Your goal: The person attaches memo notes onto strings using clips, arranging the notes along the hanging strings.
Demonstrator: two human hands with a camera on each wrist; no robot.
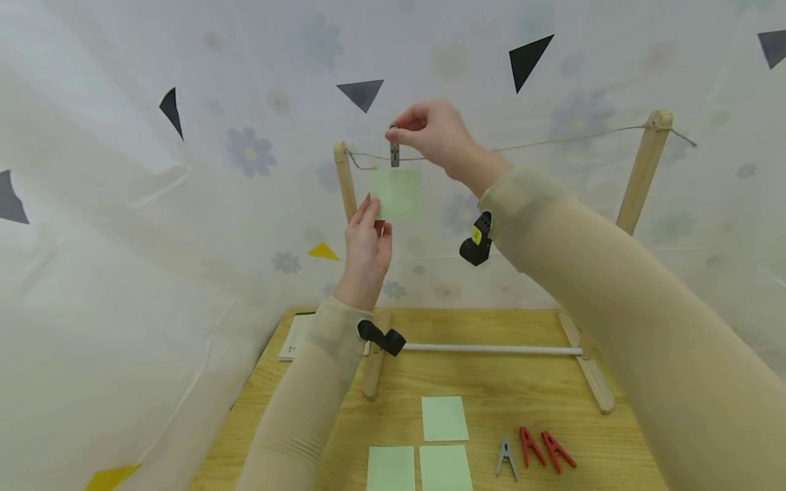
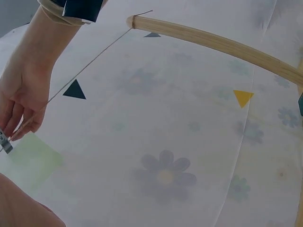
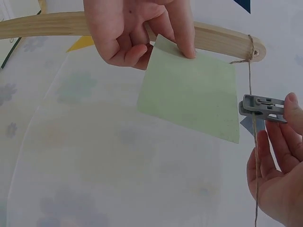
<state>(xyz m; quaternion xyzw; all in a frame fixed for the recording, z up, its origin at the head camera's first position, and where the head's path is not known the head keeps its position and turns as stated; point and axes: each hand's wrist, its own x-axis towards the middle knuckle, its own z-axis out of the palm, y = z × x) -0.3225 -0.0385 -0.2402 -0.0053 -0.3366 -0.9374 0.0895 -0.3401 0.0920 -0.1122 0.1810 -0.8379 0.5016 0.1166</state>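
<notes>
My left hand pinches a square pale green paper note by its lower left corner, thumb and fingers on either side. Just above the note's top edge, my right hand holds a grey clothespin by its handle ends. In the right wrist view the clothespin lies across the twine, near its knotted end. The note is close beside the clothespin, with a narrow gap showing between them. Whether the clothespin's tips are apart is unclear.
The twine runs between two wooden posts, joined low down by a white rod. On the table lie three more green notes, another grey clothespin and two red clothespins. A white booklet lies at the back left.
</notes>
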